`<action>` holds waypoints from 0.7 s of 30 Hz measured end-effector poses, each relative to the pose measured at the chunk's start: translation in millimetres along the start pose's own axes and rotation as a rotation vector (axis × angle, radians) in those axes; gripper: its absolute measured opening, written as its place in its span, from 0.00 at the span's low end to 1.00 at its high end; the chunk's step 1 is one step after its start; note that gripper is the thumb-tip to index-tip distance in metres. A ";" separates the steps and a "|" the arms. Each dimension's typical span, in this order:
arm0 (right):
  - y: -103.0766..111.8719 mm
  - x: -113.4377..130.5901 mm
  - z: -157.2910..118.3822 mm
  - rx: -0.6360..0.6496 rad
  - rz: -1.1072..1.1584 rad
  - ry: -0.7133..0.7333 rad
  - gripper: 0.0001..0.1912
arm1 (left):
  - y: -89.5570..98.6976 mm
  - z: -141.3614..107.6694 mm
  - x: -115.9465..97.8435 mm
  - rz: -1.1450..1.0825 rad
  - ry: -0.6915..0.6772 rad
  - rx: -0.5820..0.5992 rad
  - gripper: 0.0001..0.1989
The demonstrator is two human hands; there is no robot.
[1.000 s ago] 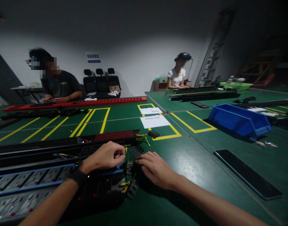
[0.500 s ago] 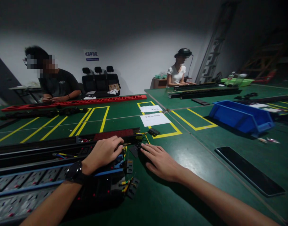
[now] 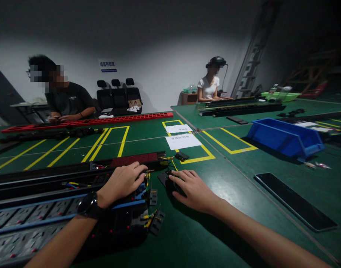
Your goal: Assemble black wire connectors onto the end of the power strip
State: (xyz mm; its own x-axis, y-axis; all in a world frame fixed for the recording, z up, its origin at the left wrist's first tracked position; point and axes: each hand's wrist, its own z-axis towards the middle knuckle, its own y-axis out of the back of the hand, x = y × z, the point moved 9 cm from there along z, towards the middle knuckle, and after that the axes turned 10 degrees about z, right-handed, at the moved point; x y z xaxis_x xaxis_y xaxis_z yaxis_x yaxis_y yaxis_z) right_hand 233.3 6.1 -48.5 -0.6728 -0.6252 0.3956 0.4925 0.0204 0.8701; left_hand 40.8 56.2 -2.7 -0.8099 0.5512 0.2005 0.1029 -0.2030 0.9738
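Right fingers point(image 3: 179, 181) spread, on one black plate point(image 3: 163, 178); left fingers point(image 3: 138, 168) curled over one rail point(image 3: 50, 187) (can't tell grip)

A workshop — taped green worktable point(image 3: 228, 186), wired rails point(image 3: 67, 208), parts bin point(image 3: 284, 137).

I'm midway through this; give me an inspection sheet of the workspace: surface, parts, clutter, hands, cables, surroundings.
Surface: green table, yellow markings, glare beyond the right arm; spills: nothing seen.
Parts: black rails and blue-edged rail lie side by side at left; small black plate sits off their ends.
Clutter: phone and blue bin at right; paper sheets beyond the rails.
Hands: left hand over the rail ends; right hand has fingers at the plate. Neither grip is clear.
Cables: yellow wires stick out past the rail ends; damage too small to tell.
Surroundings: one person far left, another person at the far side; dim at right.
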 end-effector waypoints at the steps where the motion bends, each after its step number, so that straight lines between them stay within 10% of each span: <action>1: 0.9 -0.6 0.1 -0.009 -0.010 0.001 0.27 | -0.4 0.1 0.1 0.000 0.002 0.004 0.17; 21: 5.3 -13.7 0.4 -0.087 -0.058 -0.009 0.23 | -2.6 0.2 -0.4 0.002 0.007 0.041 0.18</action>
State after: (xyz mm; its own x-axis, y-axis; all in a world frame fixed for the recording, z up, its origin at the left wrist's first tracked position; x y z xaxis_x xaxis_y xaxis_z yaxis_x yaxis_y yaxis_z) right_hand 244.9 15.0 -49.1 -0.7063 -0.6164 0.3482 0.4984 -0.0836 0.8629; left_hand 41.0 56.7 -5.3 -0.8134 0.5453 0.2023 0.1283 -0.1711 0.9769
